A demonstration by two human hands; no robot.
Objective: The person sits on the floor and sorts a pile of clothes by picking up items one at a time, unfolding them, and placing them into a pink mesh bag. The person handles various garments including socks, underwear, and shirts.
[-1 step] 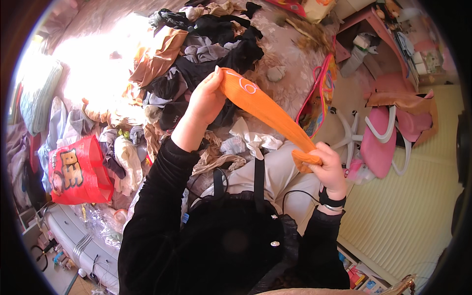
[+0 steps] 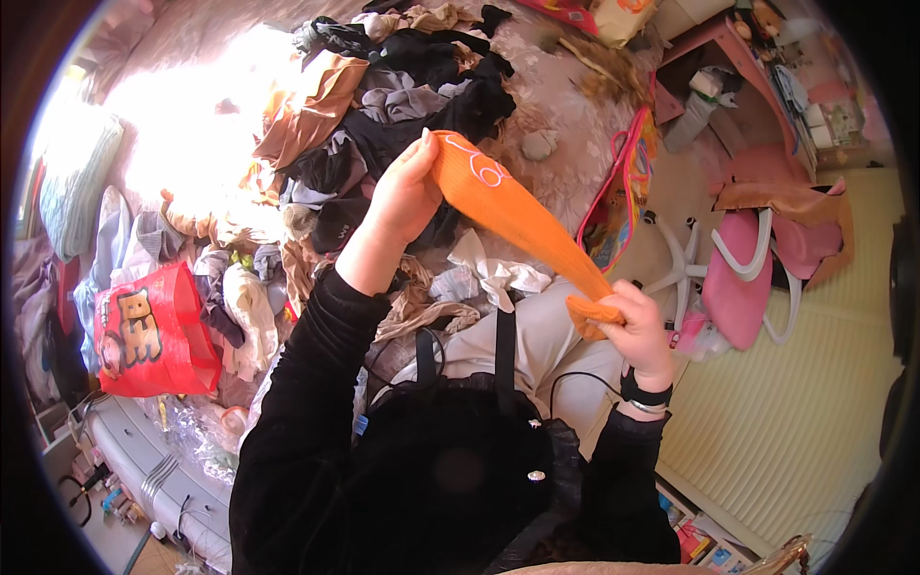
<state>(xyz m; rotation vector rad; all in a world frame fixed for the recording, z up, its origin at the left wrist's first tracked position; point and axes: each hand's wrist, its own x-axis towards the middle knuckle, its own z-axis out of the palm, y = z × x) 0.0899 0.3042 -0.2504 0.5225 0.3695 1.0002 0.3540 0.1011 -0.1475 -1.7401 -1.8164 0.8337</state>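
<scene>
Left hand and right hand each pinch an end of a long, orange, ribbed-knit sock, drawn out between them.
Its long axis slants from the left hand down and rightward to the right hand; the broader end, marked with a pale looped line, sits at the left fingertips, and the narrower end folds back leftward in a small flap at the right thumb and fingers. Just beyond the left hand spreads a crumpled heap of black, grey and tan clothing. Past the right hand curves the pink edge of a multicoloured fabric item; to that hand's right and nearer the body, a pale yellow ribbed surface stretches outward.
</scene>
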